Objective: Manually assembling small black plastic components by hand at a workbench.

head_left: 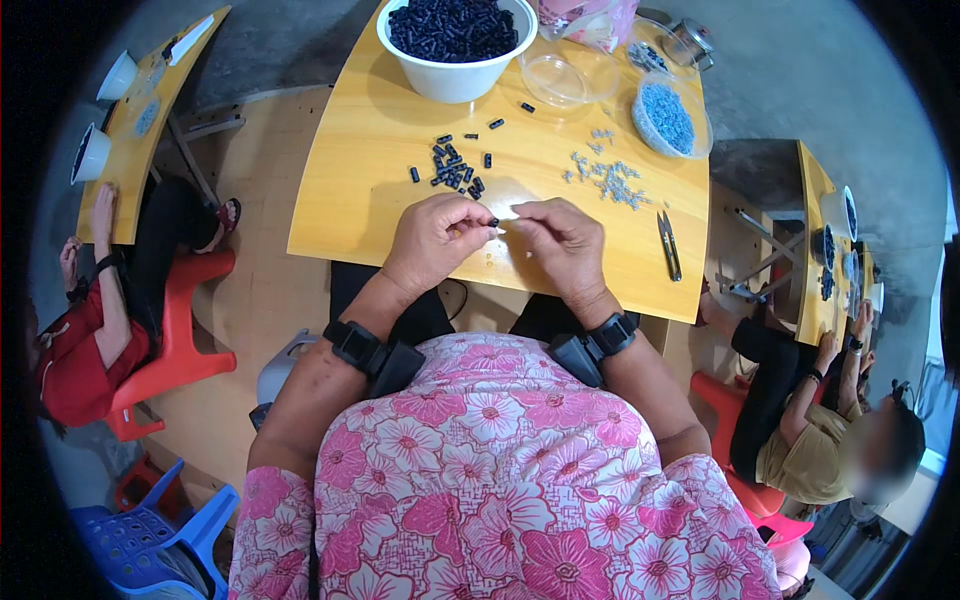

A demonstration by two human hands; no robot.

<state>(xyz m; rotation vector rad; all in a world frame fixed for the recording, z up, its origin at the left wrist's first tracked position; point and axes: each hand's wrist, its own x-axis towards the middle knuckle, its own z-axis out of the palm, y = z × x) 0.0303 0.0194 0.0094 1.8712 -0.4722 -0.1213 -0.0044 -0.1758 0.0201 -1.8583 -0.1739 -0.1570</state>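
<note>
Over the near edge of the table, my left hand (435, 240) pinches a small black plastic piece (493, 222) between thumb and fingertips. Close beside it, my right hand (566, 245) is closed in a pinch; whatever lies between its fingertips is too small to make out. Just beyond my left hand lies a loose heap of black plastic pieces (452, 168), short and tube-like. Past my right hand, small pale translucent parts (615, 183) are scattered on the wood. Tweezers or small snips with dark handles (669, 245) rest to the right.
A white tub (455, 82) full of black pieces stands at the back of the yellow table (350, 190). Clear lids (556, 80), a bowl of bluish parts (665, 118) and a metal cup (690, 42) sit back right. Other people work at tables left and right.
</note>
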